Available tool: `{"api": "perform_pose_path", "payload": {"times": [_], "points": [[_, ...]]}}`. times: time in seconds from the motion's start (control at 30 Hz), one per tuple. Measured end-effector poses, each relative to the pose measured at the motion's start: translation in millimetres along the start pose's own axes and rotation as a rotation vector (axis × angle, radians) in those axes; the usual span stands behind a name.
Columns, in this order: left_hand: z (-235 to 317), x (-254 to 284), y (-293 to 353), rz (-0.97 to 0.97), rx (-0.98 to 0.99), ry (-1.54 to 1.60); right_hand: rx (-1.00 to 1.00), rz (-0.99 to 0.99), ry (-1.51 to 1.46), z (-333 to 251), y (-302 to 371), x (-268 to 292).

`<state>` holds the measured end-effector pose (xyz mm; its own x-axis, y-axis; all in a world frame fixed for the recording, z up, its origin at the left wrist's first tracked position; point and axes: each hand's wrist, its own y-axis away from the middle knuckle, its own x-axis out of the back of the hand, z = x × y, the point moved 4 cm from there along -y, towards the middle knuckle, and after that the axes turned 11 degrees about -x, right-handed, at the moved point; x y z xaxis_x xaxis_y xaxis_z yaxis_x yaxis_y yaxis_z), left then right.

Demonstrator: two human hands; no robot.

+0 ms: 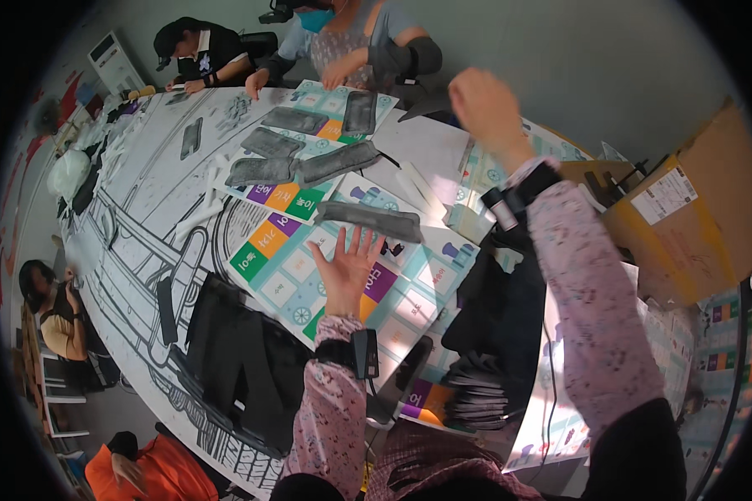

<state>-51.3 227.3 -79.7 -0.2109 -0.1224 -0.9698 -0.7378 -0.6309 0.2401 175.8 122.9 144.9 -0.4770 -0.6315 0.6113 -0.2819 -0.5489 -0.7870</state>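
My left hand [345, 271] lies palm up over the colourful printed sheets [297, 288], its fingers spread and nothing in it. Just beyond its fingertips is a long grey padded fabric strip [372, 220]. My right hand [486, 104] is raised at the far right side of the table, its fingers curled in. A dark grey pointed piece [429, 103] shows beside it; whether the hand touches that piece or holds anything is hidden. More grey padded pieces [338, 162] lie beyond my left hand, some touching each other.
Black fabric [246, 363] lies left of my left arm, and a stack of dark pieces [478, 388] sits between my forearms. An open cardboard box [681, 217] stands at the right. Across the table a co-worker's hand [342, 68] is near more grey pieces; other people sit around.
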Motion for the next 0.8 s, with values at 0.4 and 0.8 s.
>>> {"api": "perform_pose_path", "payload": {"times": [0.4,0.8], "points": [[-46.2,17.3,90.8,0.254,0.202,-0.253,-0.169,-0.853,-0.127,-4.4,152.8,-47.0],[-176.8,20.0,283.9,-0.645,0.407,-1.446,-1.189,-0.895,0.203,191.7,413.3,378.9]]}}
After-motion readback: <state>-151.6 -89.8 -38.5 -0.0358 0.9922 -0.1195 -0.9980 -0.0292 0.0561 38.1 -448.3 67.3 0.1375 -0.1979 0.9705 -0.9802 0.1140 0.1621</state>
